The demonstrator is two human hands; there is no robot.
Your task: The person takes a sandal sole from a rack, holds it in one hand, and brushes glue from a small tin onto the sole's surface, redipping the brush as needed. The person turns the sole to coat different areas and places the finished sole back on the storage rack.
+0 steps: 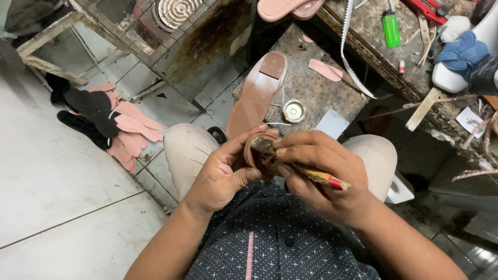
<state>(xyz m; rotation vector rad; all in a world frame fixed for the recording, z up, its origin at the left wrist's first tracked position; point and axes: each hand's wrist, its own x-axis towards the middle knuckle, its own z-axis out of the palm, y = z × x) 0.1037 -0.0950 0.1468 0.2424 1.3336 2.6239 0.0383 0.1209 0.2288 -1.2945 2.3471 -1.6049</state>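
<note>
Gripping a brown shoe sole (252,111) at its heel end, left hand (224,173) has fingers curled under it and thumb pressed on top; the sole runs away from the body, toe end resting on a small stained work block (316,88). Right hand (322,173) is closed around a brush (303,168) with a yellow-and-red handle, bristle end touching the sole's heel area right between both hands, handle sticking out to the person's right. Both hands sit over the lap, above beige trousers (184,148) and a dark dotted shirt (282,243).

On the block beside the sole: a small round metal tin (294,110), a pink insole piece (325,69), a thin nail or pin, hard to tell which. A white toothed strip (348,46) hangs down from the bench behind. On that bench (373,57): green lighter (391,27), red-handled tool (428,9), blue cloth (463,51) on a white object. Pink soles (288,8) at the top edge. On the tiled floor (52,171) to the left, well apart from the hands, a heap of pink and black cut insole shapes (111,127). Metal grate (155,18) at top left.
</note>
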